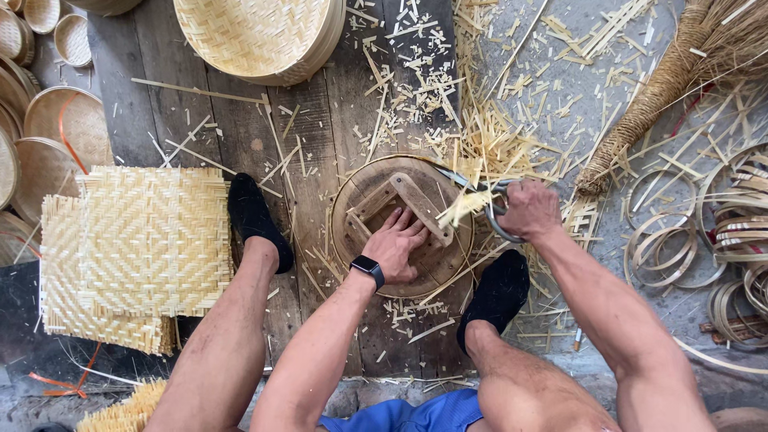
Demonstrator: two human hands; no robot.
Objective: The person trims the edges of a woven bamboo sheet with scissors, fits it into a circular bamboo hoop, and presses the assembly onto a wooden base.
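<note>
Your left hand (396, 244) presses flat, fingers spread, on the round wooden mould (400, 224) between your feet. Your right hand (528, 210) is clamped on big metal shears (488, 210) at its right rim, blades pointing left.

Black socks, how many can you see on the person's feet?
2: one black sock left of the round wooden form, the other black sock at its lower right. None look hidden.

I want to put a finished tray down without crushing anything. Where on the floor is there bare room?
The barest patch is the dark planks between the woven mats and the stacked trays, crossed by a few loose strips. Right of the round form, under the right hand, offcuts and hoops crowd the ground.
</note>
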